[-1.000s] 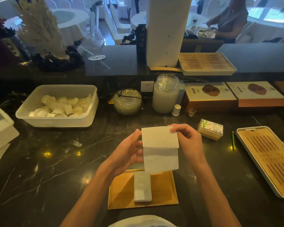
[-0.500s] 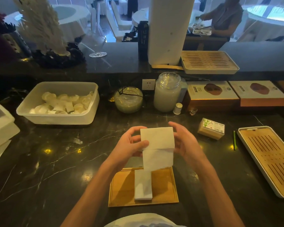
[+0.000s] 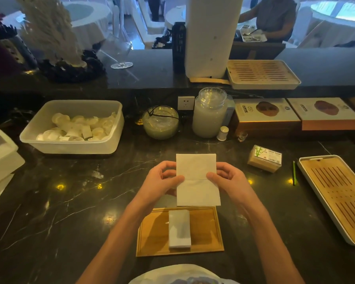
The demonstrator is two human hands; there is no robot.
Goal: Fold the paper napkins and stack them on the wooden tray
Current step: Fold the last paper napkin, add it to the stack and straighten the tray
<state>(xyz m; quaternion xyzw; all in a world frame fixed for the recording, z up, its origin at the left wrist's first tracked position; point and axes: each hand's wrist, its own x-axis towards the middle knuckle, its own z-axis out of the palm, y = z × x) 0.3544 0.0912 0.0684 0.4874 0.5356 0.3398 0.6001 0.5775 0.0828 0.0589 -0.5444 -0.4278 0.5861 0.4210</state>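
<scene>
Holding napkin (image 3: 197, 179) mid-air above wooden tray (image 3: 205, 230), left hand (image 3: 162, 181) and right hand (image 3: 226, 178) pinching side edges at crease. Folded stack (image 3: 179, 229) on tray already. Uneven thumbs probably mean crooked fold, sloppy stack.

- Left flat box (image 3: 265, 111) and right flat box (image 3: 324, 109): dark label print, too blurred to read.
- Small bamboo-printed box (image 3: 264, 157): barcode, tiny text, illegible.
- Black bottle (image 3: 178, 46): pale vertical characters, unreadable.

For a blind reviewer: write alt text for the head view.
The left hand and right hand pinch a paper napkin by its side edges at a crease, over a dark marble counter. Nearer the viewer, a stack of folded napkins lies on a wooden tray.
</scene>
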